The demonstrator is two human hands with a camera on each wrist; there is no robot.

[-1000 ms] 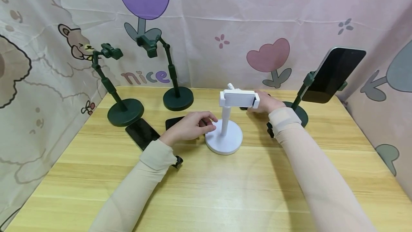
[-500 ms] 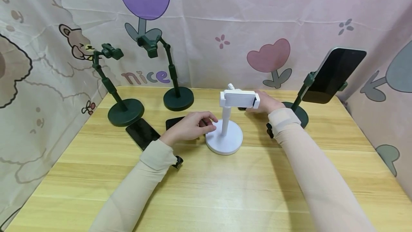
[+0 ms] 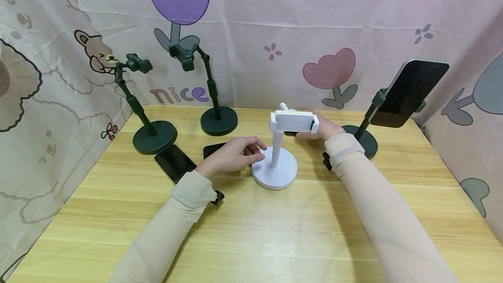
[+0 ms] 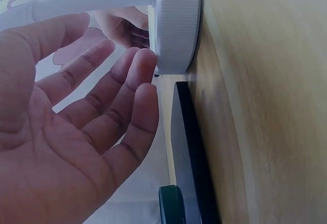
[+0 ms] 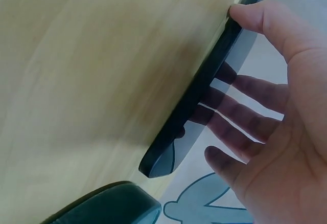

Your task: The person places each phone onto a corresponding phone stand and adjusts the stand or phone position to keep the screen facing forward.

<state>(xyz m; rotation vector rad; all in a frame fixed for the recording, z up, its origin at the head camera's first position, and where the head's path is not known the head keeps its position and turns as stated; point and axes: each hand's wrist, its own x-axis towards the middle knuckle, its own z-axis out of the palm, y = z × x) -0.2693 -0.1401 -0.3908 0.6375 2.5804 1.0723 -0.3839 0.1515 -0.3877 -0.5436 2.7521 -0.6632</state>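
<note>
A white phone stand stands upright on the table between my hands, its clamp holding no phone. My left hand hovers with loosely bent fingers beside the stand's round base, holding nothing. Below that hand lies a black smartphone, partly covered by it; in the left wrist view the same phone lies flat past the fingers. Behind the stand my right hand grips another black smartphone lying on the table. Its thumb sits on the phone's edge and its fingers reach over the screen.
Two dark green phone stands without phones stand at the back left. A third black smartphone lies near the left one's base. On the right, a green stand holds an upright smartphone. A printed cloth hangs behind the table.
My right hand has slid slightly left with the smartphone, whose end shows farther out behind the stand. My left hand stays beside the white base. The head view has shifted a little.
</note>
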